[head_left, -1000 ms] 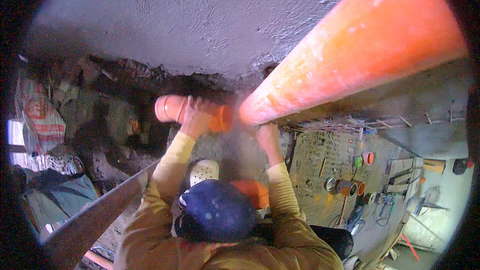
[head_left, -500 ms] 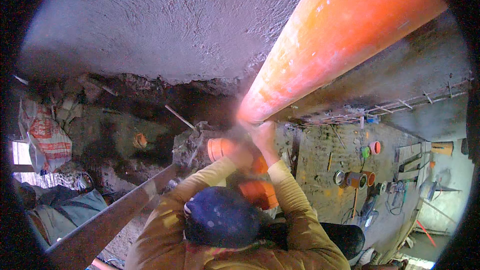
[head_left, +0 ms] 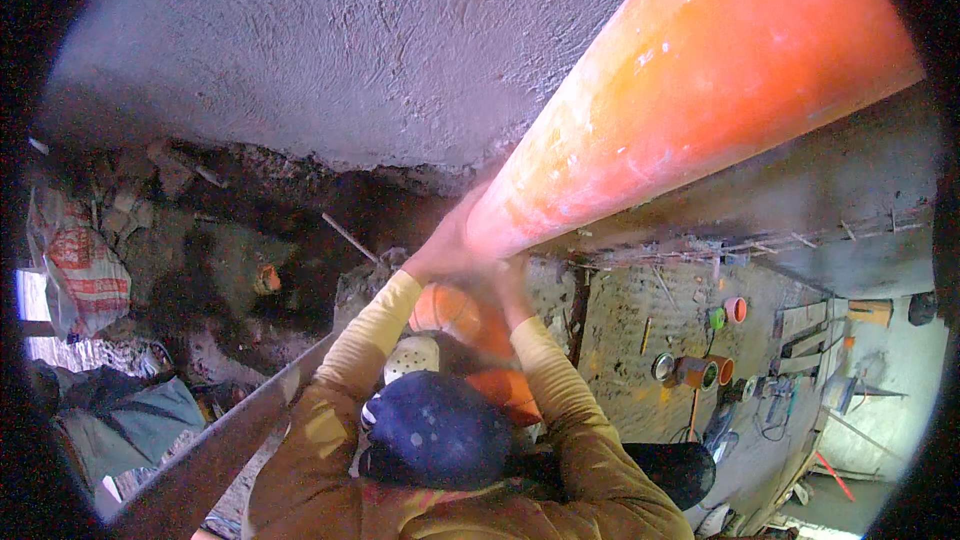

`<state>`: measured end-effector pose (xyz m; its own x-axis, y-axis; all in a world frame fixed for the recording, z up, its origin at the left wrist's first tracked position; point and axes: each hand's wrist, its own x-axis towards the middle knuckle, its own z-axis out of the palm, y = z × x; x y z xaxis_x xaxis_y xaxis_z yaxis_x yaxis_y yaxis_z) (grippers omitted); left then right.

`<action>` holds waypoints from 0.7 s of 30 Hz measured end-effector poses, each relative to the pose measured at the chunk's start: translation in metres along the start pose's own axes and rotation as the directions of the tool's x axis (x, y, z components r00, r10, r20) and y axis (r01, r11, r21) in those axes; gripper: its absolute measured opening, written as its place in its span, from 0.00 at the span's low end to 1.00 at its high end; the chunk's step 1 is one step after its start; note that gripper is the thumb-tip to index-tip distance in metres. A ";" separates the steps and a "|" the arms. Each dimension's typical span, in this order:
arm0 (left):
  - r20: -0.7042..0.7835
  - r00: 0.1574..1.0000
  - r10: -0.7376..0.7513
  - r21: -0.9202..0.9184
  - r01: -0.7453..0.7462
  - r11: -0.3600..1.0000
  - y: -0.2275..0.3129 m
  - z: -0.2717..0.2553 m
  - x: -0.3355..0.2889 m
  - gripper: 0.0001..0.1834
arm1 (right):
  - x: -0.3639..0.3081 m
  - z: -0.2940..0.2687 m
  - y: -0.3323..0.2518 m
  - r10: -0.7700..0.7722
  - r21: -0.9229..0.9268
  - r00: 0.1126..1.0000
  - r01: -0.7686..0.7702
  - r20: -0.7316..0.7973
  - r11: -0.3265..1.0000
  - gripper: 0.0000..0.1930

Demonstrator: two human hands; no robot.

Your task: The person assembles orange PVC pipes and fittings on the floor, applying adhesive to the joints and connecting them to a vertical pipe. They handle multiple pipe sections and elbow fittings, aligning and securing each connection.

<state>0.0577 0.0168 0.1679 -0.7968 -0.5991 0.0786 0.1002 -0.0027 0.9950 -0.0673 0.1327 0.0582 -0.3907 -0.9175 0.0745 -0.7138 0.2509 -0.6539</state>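
Observation:
A long orange plastic pipe (head_left: pixel 650 110) slants down from the upper right to the middle, its near part very large in view. My left hand (head_left: pixel 447 243) grips the lower end of this pipe from the left side. Below the pipe's end, my right hand (head_left: pixel 510 287) holds it from the right, partly blurred. Just under my hands lies an orange pipe fitting (head_left: pixel 447 310), and another orange pipe piece (head_left: pixel 505 395) shows between my forearms. A white perforated clog (head_left: pixel 412 356) stands beside a dark blue rounded form (head_left: pixel 440 430), seemingly my knee.
A rough grey plastered wall (head_left: pixel 330 50) rises ahead. On the left are a brown beam (head_left: pixel 240 425), a red-and-white sack (head_left: pixel 82 275) and a dark trench with a thin stick (head_left: pixel 350 237). Several fittings, including an orange one (head_left: pixel 697 372), lie on the ground at right. Rebar (head_left: pixel 790 242) runs behind them.
My left hand has moved up from the orange fitting to the pipe's left side. My right hand has shifted slightly down and left. The pipe's lower end has moved slightly left.

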 end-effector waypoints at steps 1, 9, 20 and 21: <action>-0.020 1.000 -0.007 0.046 0.008 0.999 -0.011 -0.003 0.006 0.71 | 0.002 0.006 0.003 -0.008 -0.008 1.000 0.009 0.023 1.000 0.23; -0.264 0.961 -0.084 0.137 0.124 0.983 -0.030 0.017 -0.010 0.53 | -0.011 0.040 0.020 -0.023 -0.031 0.982 0.029 0.187 0.999 0.22; -0.120 0.992 -0.031 0.098 0.043 0.994 -0.021 0.003 0.010 0.54 | -0.018 0.010 0.053 -0.106 0.177 0.980 0.076 0.170 0.981 0.21; -0.112 0.994 -0.015 0.106 0.027 0.994 -0.025 -0.002 0.012 0.55 | -0.019 -0.003 0.055 -0.084 0.206 0.988 0.056 0.128 0.977 0.21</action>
<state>0.0467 0.0079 0.1440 -0.7267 -0.6847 0.0560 0.0151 0.0655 0.9977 -0.1005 0.1647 0.0235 -0.2519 -0.9672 0.0323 -0.5996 0.1298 -0.7897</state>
